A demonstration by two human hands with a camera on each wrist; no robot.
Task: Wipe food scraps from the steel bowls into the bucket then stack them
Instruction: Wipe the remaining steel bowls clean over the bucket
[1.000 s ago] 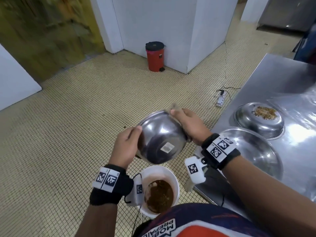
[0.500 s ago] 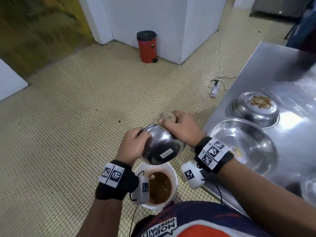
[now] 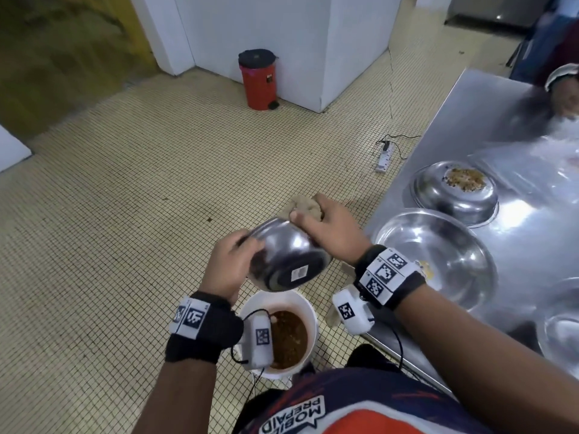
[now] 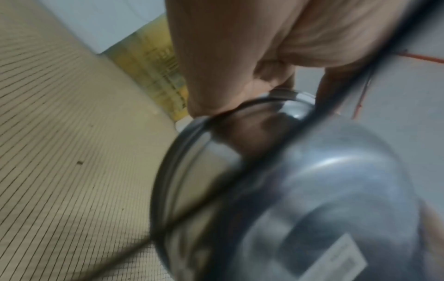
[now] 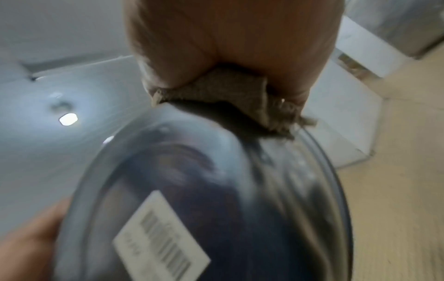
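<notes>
Now the left hand (image 3: 230, 264) grips the near rim of a steel bowl (image 3: 288, 258), with the fingers curled over the edge, and it holds the bowl tipped, with the underside and its white barcode label (image 3: 299, 273) turned toward the person. The right hand (image 3: 326, 231) is closed around a beige cloth (image 3: 305, 208) at the far rim of the bowl, and in the right wrist view the cloth is pressed between the fingers and the metal edge. The white bucket (image 3: 308, 303) stands on the tiled floor (image 3: 125, 230) just below the bowl and already contains brown scraps. The inside of the bowl is hidden from all three views, so I cannot tell how much food remains in it. I judge that the wiping step is in progress. To do it well, the open mouth of the bowl should stay directly above the bucket, because the bowl seems to sit a little forward of it and scraps could fall on the tiles. The cloth should sweep from the far rim down toward the lowest edge, so that the food slides out in one direction. The left hand should keep a firm grip, since wet steel is probably slippery. On the steel table (image 3: 470, 120) to the right, a wide empty bowl (image 3: 438, 255) waits near the edge, and behind it an overturned bowl (image 3: 451, 195) carries scraps (image 3: 465, 180) on its base.
</notes>
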